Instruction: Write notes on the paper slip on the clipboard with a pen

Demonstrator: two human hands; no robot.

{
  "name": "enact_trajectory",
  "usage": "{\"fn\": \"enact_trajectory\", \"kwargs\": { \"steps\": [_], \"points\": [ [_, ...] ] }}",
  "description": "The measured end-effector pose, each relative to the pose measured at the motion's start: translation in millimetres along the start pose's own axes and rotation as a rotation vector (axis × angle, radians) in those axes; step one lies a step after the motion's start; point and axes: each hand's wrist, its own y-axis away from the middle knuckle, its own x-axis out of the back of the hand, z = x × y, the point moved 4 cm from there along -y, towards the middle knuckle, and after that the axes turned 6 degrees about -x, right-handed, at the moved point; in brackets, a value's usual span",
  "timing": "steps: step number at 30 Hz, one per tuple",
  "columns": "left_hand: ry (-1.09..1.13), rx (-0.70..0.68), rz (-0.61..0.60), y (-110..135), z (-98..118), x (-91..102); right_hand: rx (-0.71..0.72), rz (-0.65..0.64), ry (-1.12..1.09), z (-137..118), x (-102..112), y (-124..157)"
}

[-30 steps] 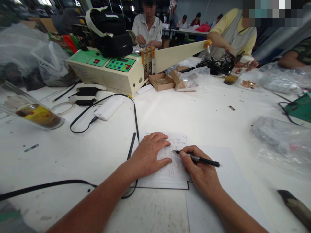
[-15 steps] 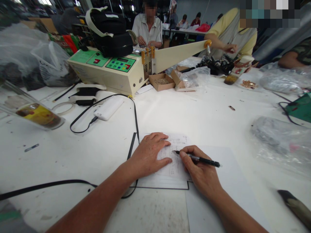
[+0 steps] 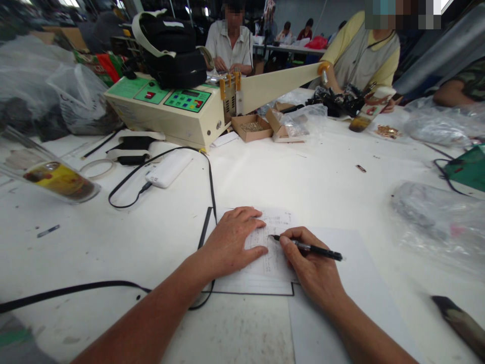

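My left hand point(image 3: 235, 241) lies flat with its fingers spread over the left part of a sheet of paper point(image 3: 280, 275) that bears handwriting. In my right hand point(image 3: 312, 263) a black pen point(image 3: 320, 251) is pinched between thumb and fingers, its tip at the writing near the middle of the sheet. Beneath that hand lies a larger blank white sheet point(image 3: 352, 263). A dark edge shows under the written paper along its bottom and left sides. A thin black cable point(image 3: 212, 187) runs down behind my left hand.
A cream machine point(image 3: 162, 111) with a green panel carries a black bag point(image 3: 170, 55). Nearby are a white power bank point(image 3: 170, 169), a glass tumbler point(image 3: 62, 179), a small cardboard box point(image 3: 252, 128) and a plastic bag point(image 3: 439, 217). Co-workers sit across the table.
My hands and the pen stay almost in place. Across the table, the co-worker in yellow has lowered a raised hand and now reaches toward the bottle at the right.
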Motion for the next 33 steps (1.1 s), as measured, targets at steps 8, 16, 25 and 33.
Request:
{"fn": "enact_trajectory", "kwargs": {
  "steps": [8,16,25,33],
  "points": [
    [0.004,0.005,-0.004,0.0,1.0,0.9,-0.019,0.03,-0.007,-2.7,-0.2,1.4],
    [0.013,-0.003,0.01,0.4,0.4,0.7,-0.017,0.019,0.0,-3.2,0.0,1.3],
    [0.011,0.005,0.0,0.5,1.0,1.5,-0.013,0.015,-0.003,-2.3,-0.4,1.1],
    [0.016,0.01,-0.003,-0.3,1.5,2.4,-0.015,0.022,-0.007,-3.4,-0.5,1.3]
  ]
}}
